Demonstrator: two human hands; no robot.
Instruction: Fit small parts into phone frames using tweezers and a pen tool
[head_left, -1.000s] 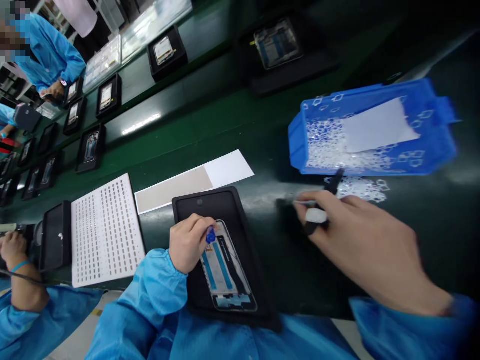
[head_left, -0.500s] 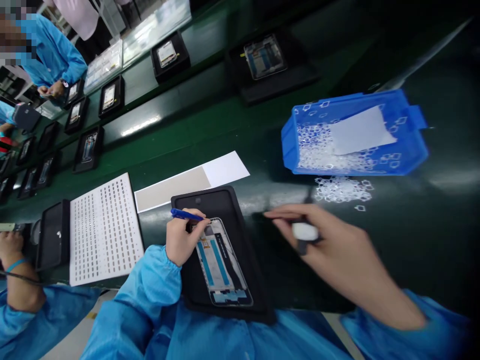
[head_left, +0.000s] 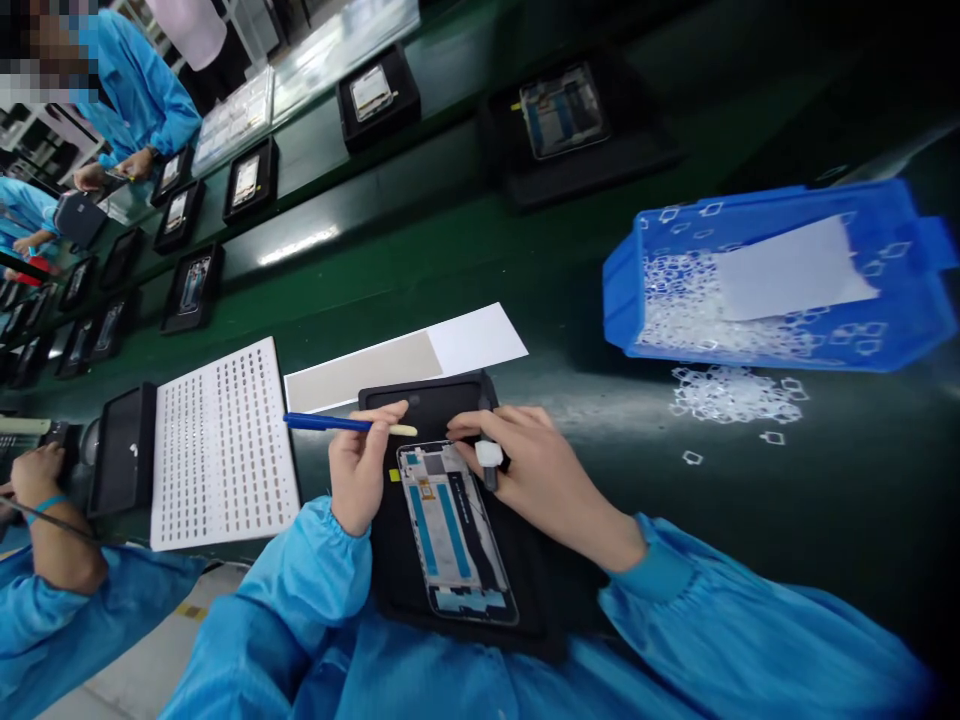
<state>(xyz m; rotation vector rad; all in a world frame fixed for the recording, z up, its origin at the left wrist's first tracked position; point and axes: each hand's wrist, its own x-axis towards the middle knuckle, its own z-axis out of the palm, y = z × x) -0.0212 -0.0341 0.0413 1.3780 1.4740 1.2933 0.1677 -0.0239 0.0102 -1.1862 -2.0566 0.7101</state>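
Observation:
A phone frame [head_left: 452, 535] with blue strips lies in a black tray [head_left: 433, 400] in front of me. My left hand [head_left: 361, 470] is closed around a blue stick with a pale tip [head_left: 337, 424], held level just above the frame's top left corner. My right hand [head_left: 536, 480] is closed on a thin dark tool [head_left: 489, 470], with a white band on one finger, and rests at the frame's top right corner.
A white sheet of small parts [head_left: 221, 450] and a white-and-tan sheet [head_left: 405, 355] lie to the left. A blue bin [head_left: 780, 290] of clear small pieces stands at right, with several spilled beside it. Trays with phones ride the green belt. A neighbour's arm [head_left: 45, 520] is at left.
My right hand came back from beside the blue bin to the top of the phone frame. My left hand turned the blue stick level and lifted it off the frame.

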